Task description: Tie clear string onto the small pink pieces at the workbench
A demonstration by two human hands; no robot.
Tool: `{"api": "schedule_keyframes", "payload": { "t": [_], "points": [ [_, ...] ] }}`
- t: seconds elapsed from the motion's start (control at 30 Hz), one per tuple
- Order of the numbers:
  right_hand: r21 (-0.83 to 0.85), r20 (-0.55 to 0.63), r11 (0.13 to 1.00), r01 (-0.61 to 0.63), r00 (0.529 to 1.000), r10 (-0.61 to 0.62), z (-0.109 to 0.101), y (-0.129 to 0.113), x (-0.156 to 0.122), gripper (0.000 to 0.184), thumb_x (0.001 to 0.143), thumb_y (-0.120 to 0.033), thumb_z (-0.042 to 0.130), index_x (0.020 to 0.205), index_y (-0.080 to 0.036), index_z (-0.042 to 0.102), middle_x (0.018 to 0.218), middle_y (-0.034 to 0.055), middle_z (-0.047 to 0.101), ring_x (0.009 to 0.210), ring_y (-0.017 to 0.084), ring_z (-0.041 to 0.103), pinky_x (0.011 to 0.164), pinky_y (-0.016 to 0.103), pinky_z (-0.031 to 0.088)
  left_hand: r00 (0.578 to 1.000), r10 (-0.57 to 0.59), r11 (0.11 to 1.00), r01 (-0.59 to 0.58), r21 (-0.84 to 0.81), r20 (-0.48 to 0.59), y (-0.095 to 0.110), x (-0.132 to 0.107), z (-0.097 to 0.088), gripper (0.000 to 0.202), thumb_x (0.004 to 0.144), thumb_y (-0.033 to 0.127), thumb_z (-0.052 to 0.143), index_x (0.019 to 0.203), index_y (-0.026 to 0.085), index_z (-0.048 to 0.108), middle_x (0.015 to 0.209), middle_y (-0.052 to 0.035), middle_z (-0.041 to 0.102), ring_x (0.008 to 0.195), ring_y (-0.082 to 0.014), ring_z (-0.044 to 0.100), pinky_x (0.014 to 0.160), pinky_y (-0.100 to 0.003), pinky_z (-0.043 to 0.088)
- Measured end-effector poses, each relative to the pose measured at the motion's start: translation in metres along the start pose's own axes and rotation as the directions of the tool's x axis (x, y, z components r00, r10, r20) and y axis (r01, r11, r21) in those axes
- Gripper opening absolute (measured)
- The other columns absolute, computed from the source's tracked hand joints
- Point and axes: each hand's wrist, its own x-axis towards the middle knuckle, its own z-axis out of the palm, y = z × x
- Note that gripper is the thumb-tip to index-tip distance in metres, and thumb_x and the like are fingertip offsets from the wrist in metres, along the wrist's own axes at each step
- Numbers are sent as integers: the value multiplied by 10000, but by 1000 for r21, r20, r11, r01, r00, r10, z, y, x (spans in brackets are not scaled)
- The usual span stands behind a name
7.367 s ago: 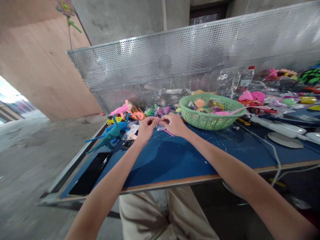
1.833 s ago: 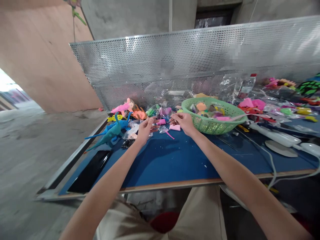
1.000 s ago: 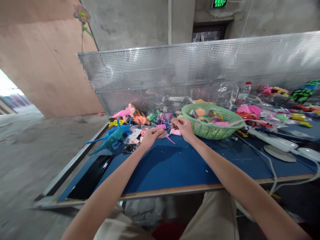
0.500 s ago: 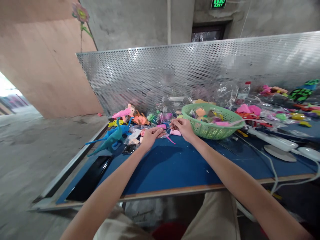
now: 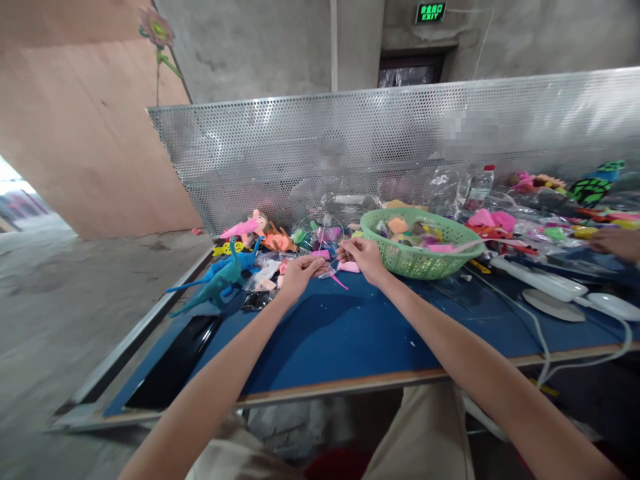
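Over the middle of the blue table both my hands are raised, fingertips facing each other. My left hand (image 5: 301,275) is closed in a pinch, thumb against forefinger. My right hand (image 5: 363,257) pinches too, a short way to the right. A thin pale thread (image 5: 323,243) appears to loop up from between the fingers, too fine to follow fully. Just behind lies a small pink block (image 5: 321,254). Another pink piece (image 5: 349,266) sits below my right fingers, and a thin pink strip (image 5: 340,281) lies between the hands.
A green basket (image 5: 425,263) of foam pieces stands right of my right hand. Toy dinosaurs (image 5: 220,283) and a black flat object (image 5: 175,360) are at left. White corded tools (image 5: 543,279) lie right. Another person's hand (image 5: 620,244) is at the right edge.
Another person's hand has come into view at the right edge. My hands keep nearly the same pinched pose; the view has shifted slightly.
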Motion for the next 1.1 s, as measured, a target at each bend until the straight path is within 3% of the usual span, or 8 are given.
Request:
{"api": "schedule_keyframes", "payload": {
  "t": [0.13, 0.3, 0.43, 0.53, 0.63, 0.77, 1.0, 1.1],
  "points": [
    [12, 27, 1000, -16, 1000, 15, -2, 5, 1, 382, 682, -536, 827, 746, -180, 703, 720, 49, 735, 590, 152, 663, 596, 291, 575, 999, 29, 996, -32, 83, 27, 0, 4, -6, 535, 712, 554, 812, 990, 106, 724, 938, -135, 780, 807, -234, 756, 833, -401, 623],
    [-40, 81, 998, -52, 995, 55, -3, 7, -1, 393, 647, -529, 848, 747, -175, 710, 724, 56, 733, 599, 170, 672, 595, 309, 572, 994, 102, 988, -95, 122, -47, 5, 10, -19, 501, 735, 520, 802, 1023, 124, 697, 850, -102, 771, 759, -213, 743, 793, -382, 621],
    [5, -9, 997, -83, 996, 83, 4, 11, -3, 379, 630, -503, 852, 697, -164, 696, 672, 38, 698, 536, 130, 616, 526, 266, 517, 982, 156, 980, -141, 139, -109, 0, 13, -22, 516, 772, 511, 762, 1117, 136, 679, 949, -103, 764, 830, -200, 727, 810, -352, 595],
    [105, -111, 989, -103, 987, 114, 10, 19, -3, 360, 605, -471, 859, 700, -161, 701, 654, 17, 676, 527, 100, 578, 519, 240, 488, 965, 190, 957, -142, 253, -178, -5, 13, -17, 527, 786, 496, 750, 1177, 155, 658, 1046, -101, 745, 882, -195, 705, 794, -317, 567],
    [161, -129, 979, -127, 980, 149, 16, 25, -6, 351, 593, -450, 862, 687, -154, 699, 644, 8, 667, 512, 81, 545, 493, 222, 445, 971, 218, 903, -160, 399, -103, -6, 10, -13, 444, 858, 499, 668, 1147, 163, 688, 1027, -95, 740, 870, -198, 692, 790, -310, 544],
    [145, -17, 972, -183, 982, 187, 24, 25, -14, 349, 585, -421, 880, 716, -140, 721, 671, 33, 705, 549, 106, 607, 531, 236, 496, 960, 278, 842, -228, 489, -32, -1, 8, -14, 396, 951, 481, 515, 1050, 167, 737, 958, -78, 747, 855, -200, 680, 804, -306, 523],
    [41, 73, 984, -173, 983, 169, 24, 19, -17, 330, 627, -441, 854, 727, -154, 724, 655, 34, 716, 521, 124, 639, 499, 238, 516, 963, 268, 831, -242, 501, 21, 9, 7, -21, 376, 935, 478, 540, 1002, 170, 746, 923, -64, 758, 847, -201, 678, 774, -279, 511],
    [36, 78, 990, -134, 988, 131, 20, 20, -14, 317, 640, -448, 840, 714, -169, 711, 645, 22, 707, 525, 126, 640, 496, 236, 518, 952, 291, 771, -294, 565, 98, 15, 3, -21, 369, 942, 482, 536, 959, 187, 756, 921, -62, 765, 822, -198, 675, 743, -266, 498]
  ]
}}
